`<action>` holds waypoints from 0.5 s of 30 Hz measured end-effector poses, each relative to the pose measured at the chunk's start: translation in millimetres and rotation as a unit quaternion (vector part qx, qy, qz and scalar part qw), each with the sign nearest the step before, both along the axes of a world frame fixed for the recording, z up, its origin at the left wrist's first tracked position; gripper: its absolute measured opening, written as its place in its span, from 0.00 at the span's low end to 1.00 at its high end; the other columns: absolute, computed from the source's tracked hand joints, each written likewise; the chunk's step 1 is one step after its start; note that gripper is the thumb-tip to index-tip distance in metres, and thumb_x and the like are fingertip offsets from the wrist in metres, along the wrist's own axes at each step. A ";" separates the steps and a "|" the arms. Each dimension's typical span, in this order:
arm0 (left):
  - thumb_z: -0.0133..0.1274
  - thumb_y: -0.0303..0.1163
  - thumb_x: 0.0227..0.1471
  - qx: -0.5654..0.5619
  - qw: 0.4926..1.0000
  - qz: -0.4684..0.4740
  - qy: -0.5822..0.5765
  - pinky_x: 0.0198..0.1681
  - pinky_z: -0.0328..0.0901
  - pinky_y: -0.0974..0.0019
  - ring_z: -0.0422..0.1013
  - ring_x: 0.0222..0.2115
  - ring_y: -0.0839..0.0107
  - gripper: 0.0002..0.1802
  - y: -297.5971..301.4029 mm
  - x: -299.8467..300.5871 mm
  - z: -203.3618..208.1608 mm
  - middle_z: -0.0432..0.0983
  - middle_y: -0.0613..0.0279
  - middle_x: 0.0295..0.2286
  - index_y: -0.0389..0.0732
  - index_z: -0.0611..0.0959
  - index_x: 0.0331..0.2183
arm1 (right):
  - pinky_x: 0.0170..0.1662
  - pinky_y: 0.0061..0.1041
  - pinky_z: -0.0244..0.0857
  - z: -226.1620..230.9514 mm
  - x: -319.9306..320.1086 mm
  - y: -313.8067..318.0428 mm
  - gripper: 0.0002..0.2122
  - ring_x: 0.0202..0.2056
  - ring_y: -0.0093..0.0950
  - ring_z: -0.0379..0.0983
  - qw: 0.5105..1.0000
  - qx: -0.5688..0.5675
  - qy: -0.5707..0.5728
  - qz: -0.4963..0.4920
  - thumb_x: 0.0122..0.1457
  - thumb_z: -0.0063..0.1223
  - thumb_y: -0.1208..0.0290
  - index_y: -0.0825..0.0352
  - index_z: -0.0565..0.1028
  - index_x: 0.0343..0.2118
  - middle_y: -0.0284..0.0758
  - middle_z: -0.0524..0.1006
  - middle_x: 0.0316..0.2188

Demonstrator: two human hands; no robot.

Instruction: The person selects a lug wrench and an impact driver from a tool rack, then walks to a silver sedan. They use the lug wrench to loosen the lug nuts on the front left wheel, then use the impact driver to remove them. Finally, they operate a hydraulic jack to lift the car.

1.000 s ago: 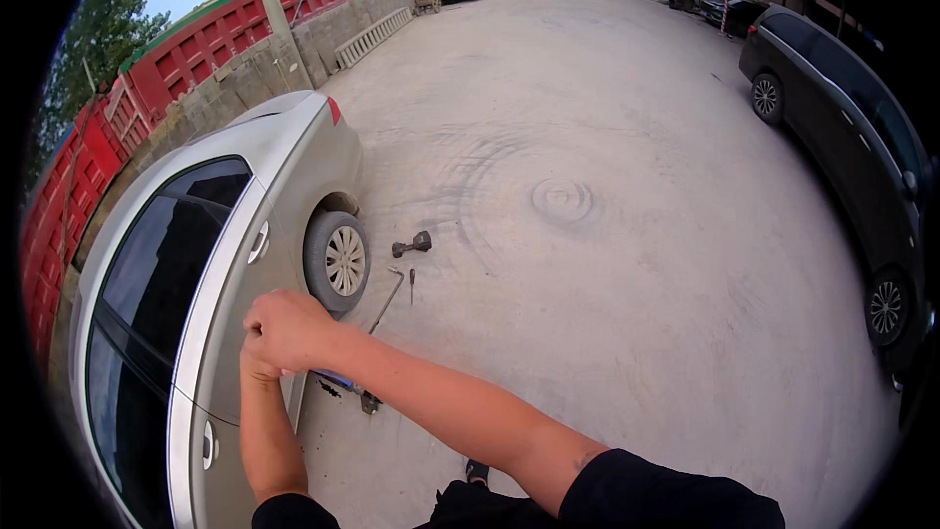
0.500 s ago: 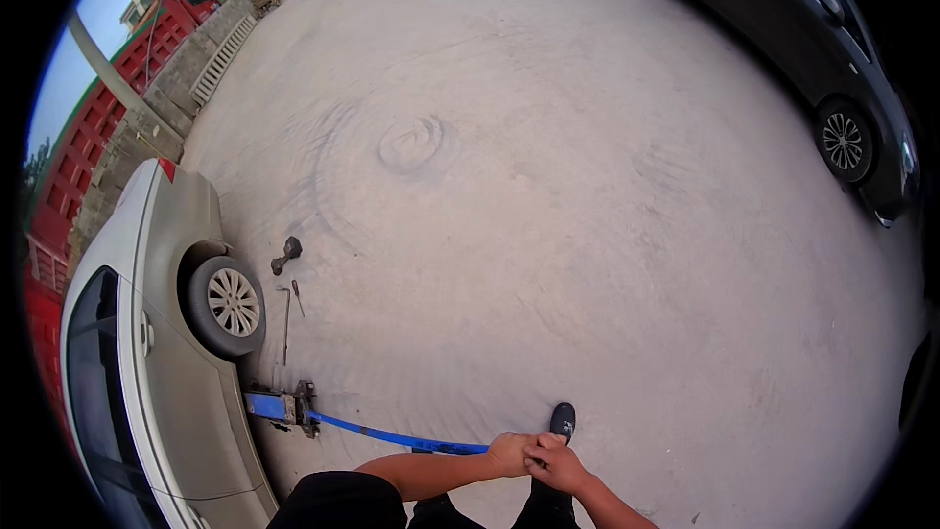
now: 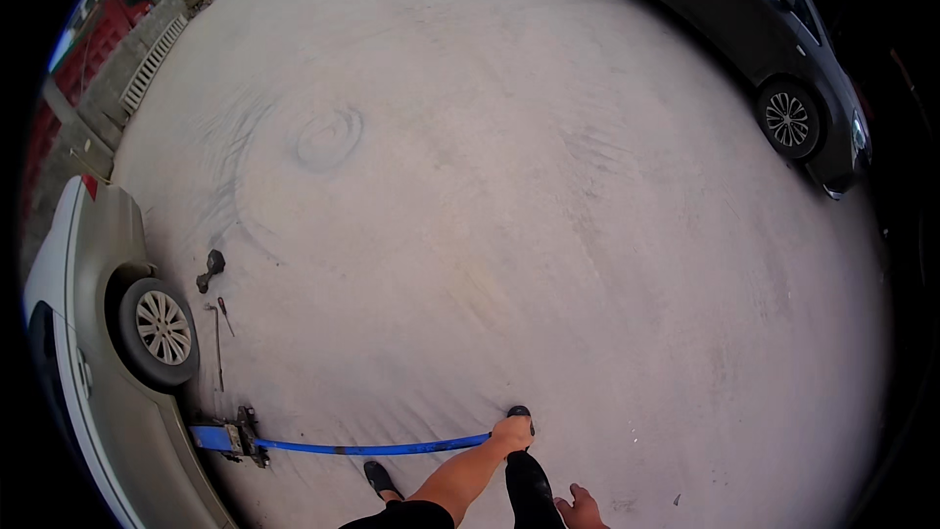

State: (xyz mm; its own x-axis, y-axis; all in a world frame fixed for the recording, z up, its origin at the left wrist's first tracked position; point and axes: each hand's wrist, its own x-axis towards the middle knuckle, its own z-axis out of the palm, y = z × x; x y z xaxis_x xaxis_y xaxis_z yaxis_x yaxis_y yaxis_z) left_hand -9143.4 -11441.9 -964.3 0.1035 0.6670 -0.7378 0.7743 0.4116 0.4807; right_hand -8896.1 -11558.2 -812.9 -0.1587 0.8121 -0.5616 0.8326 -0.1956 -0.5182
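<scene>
My left hand is closed around the end of a long blue jack handle. The handle runs left to a blue floor jack, whose front end goes beneath the side of a silver car. Off the handle, near my leg at the lower edge, my right hand hangs with its fingers apart and nothing in it. The car's rear wheel stands just beyond the jack.
Beside the wheel lie a dark power tool, a long metal wrench and a screwdriver. A dark car is parked at the far right. A low wall edges the left. My shoes are on the dusty ground.
My right hand has come off the handle and dropped to the lower right; earlier both hands were together at its end. My left hand keeps its grip. The whole view has shifted.
</scene>
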 end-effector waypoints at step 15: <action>0.63 0.41 0.42 0.578 0.781 0.056 -0.230 0.57 0.62 0.52 0.68 0.51 0.53 0.24 -433.9 -452.6 636.5 0.74 0.53 0.49 0.42 0.83 0.43 | 0.50 0.37 0.65 532.0 -571.0 -193.2 0.07 0.39 0.38 0.70 0.549 0.321 0.535 0.556 0.55 0.56 0.67 0.65 0.77 0.31 0.36 0.72 0.31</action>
State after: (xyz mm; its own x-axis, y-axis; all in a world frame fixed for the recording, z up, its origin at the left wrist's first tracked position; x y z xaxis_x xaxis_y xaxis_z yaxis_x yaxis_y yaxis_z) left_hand -9596.0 -11875.8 -327.8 0.0739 0.8839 0.4619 0.4000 -0.4505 0.7982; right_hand -9467.1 -11751.4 -280.9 -0.7168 -0.1452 0.6820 -0.5967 0.6338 -0.4922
